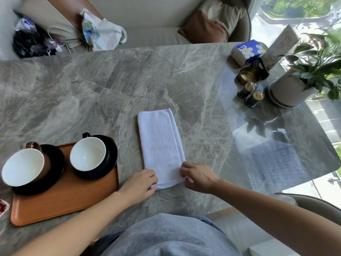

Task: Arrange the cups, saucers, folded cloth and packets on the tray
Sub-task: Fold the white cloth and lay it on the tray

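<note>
The long white folded terry cloth (160,145) lies on the grey marble surface (110,85) beside the orange wooden tray (64,200); left hand (139,183) and right hand (198,177) pinch its near corners, likely for another fold.

On the table (129,80) the tray (73,196) sat at the near left, carrying two saucers side by side, each with a cup on it: the left cup (24,167) and the right cup (87,154). The folded cloth (160,143) lay just right of the tray, a hand at each near corner. A potted plant (295,85) stood far right
</note>
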